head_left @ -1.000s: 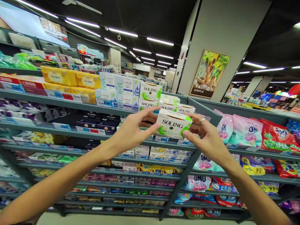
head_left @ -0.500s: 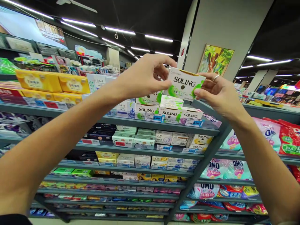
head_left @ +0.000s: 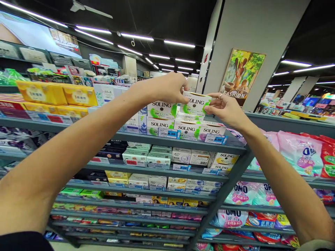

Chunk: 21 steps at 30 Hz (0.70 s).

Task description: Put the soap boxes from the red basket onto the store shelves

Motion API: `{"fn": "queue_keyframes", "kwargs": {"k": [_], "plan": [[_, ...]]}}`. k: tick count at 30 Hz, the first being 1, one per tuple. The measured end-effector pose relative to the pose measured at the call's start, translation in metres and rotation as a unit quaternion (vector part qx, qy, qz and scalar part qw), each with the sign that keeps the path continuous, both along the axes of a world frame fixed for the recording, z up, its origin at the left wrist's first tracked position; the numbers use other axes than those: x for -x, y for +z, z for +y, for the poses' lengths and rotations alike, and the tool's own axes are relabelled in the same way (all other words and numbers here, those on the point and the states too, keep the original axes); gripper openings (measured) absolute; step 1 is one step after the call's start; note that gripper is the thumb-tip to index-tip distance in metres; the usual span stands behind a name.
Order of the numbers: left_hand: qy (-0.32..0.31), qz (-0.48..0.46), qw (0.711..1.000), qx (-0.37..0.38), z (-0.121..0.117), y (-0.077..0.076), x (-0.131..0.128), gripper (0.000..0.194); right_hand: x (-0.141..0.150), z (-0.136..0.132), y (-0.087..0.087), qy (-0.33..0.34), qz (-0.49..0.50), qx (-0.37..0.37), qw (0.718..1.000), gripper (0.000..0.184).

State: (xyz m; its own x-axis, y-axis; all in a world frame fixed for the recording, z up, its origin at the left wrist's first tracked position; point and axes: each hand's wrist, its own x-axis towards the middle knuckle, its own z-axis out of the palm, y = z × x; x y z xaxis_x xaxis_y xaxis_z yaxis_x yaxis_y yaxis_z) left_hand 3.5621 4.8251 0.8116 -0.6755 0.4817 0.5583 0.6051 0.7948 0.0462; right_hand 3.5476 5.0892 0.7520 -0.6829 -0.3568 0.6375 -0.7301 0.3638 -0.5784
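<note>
A white and green Soling box (head_left: 196, 104) is held between both my hands, resting on top of the stack of Soling boxes (head_left: 188, 128) at the right end of the top shelf (head_left: 180, 141). My left hand (head_left: 167, 88) pinches its left end from above. My right hand (head_left: 226, 108), with a ring on one finger, grips its right end. More Soling boxes (head_left: 161, 111) stand just left of it, partly behind my left arm.
Yellow boxes (head_left: 61, 96) and white Delvell boxes (head_left: 104, 94) fill the top shelf to the left. Lower shelves hold several rows of small soap boxes. Pink and red detergent bags (head_left: 300, 151) lie on the shelves to the right. A grey pillar with a poster (head_left: 243, 75) rises behind.
Both hands lifted the Soling box from chest height to above the top shelf, then lowered it onto the stack of Soling boxes there.
</note>
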Motion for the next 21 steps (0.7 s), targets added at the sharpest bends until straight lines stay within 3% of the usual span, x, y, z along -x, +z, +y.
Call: {"fn": "queue_keyframes", "kwargs": {"k": [7,13,21], "plan": [[-0.008,-0.028,0.997,0.073,0.013,0.015,0.008,0.049,0.002,-0.009,-0.005,-0.028,-0.013,-0.04,0.999,0.063],[-0.005,-0.078,0.993,0.092,0.011,0.012,0.005,0.042,0.006,-0.008,-0.006,-0.035,-0.041,-0.037,0.998,0.065],[0.0,-0.06,0.993,0.099,0.012,0.014,0.003,0.035,0.002,-0.008,0.0,-0.035,-0.052,-0.059,0.996,0.066]]}}
